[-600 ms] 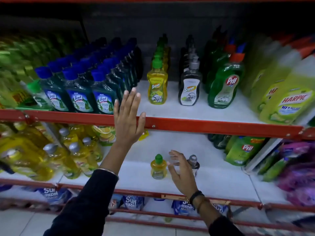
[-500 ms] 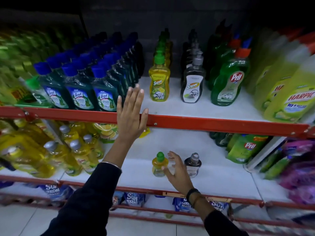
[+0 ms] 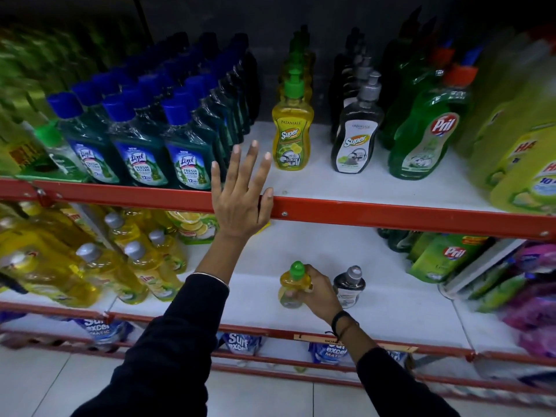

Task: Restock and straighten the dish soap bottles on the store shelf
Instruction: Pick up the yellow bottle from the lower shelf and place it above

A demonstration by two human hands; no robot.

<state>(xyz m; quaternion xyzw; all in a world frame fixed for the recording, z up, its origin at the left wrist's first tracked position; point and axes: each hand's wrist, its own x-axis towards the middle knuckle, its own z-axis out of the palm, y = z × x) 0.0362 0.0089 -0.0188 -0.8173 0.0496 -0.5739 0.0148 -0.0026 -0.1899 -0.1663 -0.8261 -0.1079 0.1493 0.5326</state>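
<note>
From the head camera, the right hand [image 3: 313,291] is closed around a small yellow bottle [image 3: 290,288] on the lower shelf [image 3: 406,314], a grey-capped bottle [image 3: 350,284] just beside its knuckles. The left hand [image 3: 240,197], fingers spread and holding nothing, braces on the red rail [image 3: 391,213]. Restocking seems underway; next comes a lift toward the yellow row [image 3: 291,130] above.

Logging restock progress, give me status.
Left hand open on red shelf rail. Right hand gripping small yellow bottle. Small grey bottle close beside.

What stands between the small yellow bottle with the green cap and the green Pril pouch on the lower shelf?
In the head view, only a small dark bottle with a grey cap stands between the small yellow bottle, gripped by the right hand, and the green Pril pouch; beyond it, bare white shelf.
</note>
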